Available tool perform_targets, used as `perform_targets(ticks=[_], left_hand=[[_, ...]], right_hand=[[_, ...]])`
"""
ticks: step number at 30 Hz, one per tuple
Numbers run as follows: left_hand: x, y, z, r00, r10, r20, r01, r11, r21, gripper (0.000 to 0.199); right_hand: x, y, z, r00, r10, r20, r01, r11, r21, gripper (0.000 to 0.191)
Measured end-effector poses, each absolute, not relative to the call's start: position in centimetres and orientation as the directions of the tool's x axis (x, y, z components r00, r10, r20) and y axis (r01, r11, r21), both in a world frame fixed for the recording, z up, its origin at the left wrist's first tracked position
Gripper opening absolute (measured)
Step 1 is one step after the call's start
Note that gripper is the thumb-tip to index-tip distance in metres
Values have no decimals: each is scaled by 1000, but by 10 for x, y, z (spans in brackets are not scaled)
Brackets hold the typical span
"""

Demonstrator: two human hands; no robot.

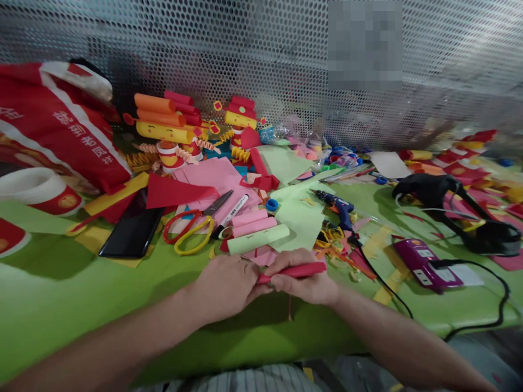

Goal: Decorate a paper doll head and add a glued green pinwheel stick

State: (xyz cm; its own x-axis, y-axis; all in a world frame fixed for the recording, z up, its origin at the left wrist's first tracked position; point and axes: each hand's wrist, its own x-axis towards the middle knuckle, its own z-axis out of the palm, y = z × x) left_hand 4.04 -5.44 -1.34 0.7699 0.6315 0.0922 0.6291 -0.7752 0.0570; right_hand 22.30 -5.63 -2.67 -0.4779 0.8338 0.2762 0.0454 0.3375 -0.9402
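Green, smooth and faintly glossy, the bench [61,299] runs wide below a metal mesh [265,60] pierced with round holes. A shiny red plastic bag [75,136] with white bands slumps, creased, at the far left. Flat pink paper [212,174] lies in angular sheets near the middle. A hard, purple socket box [423,267] sits to the right, a slick black phone [133,228] to the left. Scissors [206,210] have looped red and yellow handles and tapering blades; near them lies a rounded, pale green tube [258,239]. In front of the tube, the left hand [231,280] has its grip closed on the left end of a slim red roll [308,270]. The right hand [310,283] also grips it, between thumb and fingers, the other end pointing towards the right wrist.
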Motion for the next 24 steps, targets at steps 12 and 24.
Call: perform_targets(ticks=[12,24], left_hand=[[36,-51,-20,793,534,292,565,-824,-28,26],[43,-52,-45,764,627,150,644,-729,-232,37]], right_hand=[[239,-35,-27,-5,969,248,-163,244,-956,17],[231,-27,-51,-91,981,171,-109,160,-981,22]])
